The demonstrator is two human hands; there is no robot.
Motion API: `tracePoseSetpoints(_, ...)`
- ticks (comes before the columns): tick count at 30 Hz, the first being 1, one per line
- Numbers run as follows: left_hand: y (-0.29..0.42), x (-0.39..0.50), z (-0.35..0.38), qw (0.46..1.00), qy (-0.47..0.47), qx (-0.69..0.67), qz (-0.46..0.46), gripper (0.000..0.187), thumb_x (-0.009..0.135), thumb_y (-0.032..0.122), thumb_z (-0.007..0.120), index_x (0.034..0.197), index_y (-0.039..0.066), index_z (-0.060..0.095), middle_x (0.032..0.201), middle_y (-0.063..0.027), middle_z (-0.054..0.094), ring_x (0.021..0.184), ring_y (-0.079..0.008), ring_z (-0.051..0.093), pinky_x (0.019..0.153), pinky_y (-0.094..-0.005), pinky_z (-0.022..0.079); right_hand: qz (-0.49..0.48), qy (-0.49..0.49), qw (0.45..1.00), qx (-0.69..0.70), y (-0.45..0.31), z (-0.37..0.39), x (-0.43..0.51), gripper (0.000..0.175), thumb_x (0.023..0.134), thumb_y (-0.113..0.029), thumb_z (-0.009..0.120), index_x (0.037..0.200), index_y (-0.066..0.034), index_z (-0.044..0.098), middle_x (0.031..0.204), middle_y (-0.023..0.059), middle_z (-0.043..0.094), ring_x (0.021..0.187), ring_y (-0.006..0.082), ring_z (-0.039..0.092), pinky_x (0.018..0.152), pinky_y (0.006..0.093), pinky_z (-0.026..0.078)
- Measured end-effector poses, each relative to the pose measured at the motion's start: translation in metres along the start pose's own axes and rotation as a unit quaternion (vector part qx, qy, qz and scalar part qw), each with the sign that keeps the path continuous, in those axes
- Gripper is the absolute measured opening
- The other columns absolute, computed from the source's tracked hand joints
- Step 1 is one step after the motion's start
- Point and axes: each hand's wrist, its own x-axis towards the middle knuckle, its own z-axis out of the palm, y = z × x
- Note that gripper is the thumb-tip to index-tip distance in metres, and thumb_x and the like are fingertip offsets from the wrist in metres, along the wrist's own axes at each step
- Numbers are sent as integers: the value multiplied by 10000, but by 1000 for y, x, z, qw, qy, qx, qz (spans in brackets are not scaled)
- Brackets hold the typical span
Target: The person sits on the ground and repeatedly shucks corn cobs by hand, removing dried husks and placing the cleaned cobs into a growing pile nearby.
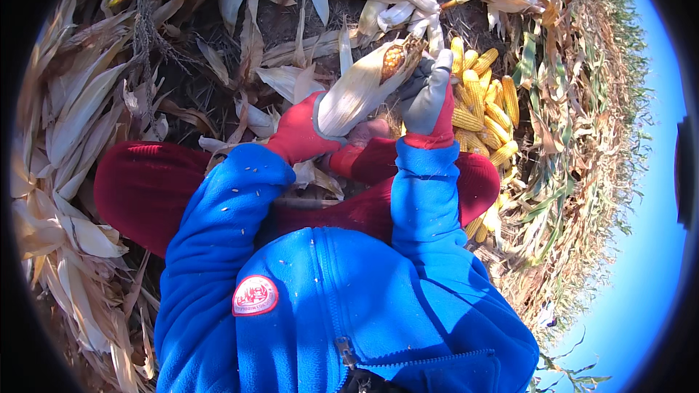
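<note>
My left hand (pixel 299 130), in a red work glove, grips the lower end of a corn ear (pixel 349 90) wrapped in pale dry husk. The ear slants up to the right, and orange-yellow kernels (pixel 392 61) show through a gap near its tip. At that tip is my right hand (pixel 428 95), in a red and grey glove, its palm side showing. Its thumb points up, and its curled fingers hold the husk edge, partly hidden by it. Just right of this hand lies a pile of husked yellow corn ears (pixel 483 106).
Dry husks and stalks (pixel 82 136) cover the ground at left and top, with dark soil (pixel 278 24) between them. My crossed legs in dark red trousers (pixel 147 191) lie below the hands. Cornstalks (pixel 600 136) rise along the right under blue sky.
</note>
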Motion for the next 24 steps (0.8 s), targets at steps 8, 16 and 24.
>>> tracePoseSetpoints(8, 2, 4, -4, 963, 80, 255, -15, 701, 520, 294, 800, 1150, 105, 558, 1021, -131, 638, 952, -338, 616, 812, -414, 502, -29, 1, 988, -150, 22, -18, 11, 230, 908, -91, 607, 1104, 27, 629, 836, -15, 617, 734, 33, 512, 636, 197, 418)
tracePoseSetpoints(16, -19, 10, 1, 955, 141, 259, 37, 838, 494, 282, 817, 1240, 62, 503, 1039, -154, 612, 981, -347, 588, 839, -441, 482, -32, 68, 994, -81, 40, -8, 9, 130, 911, -72, 527, 942, 0, 631, 730, -34, 560, 652, 59, 494, 558, 228, 388)
tracePoseSetpoints(24, -3, 11, 15, 989, 82, -116, 37, 1031, 576, 308, 903, 1390, 9, 345, 1309, -164, 485, 1239, -241, 465, 1017, -376, 388, 65, 22, 995, 77, 76, 1, 2, 309, 990, -199, 390, 1097, -9, 609, 973, 98, 658, 909, 220, 629, 818, 342, 496)
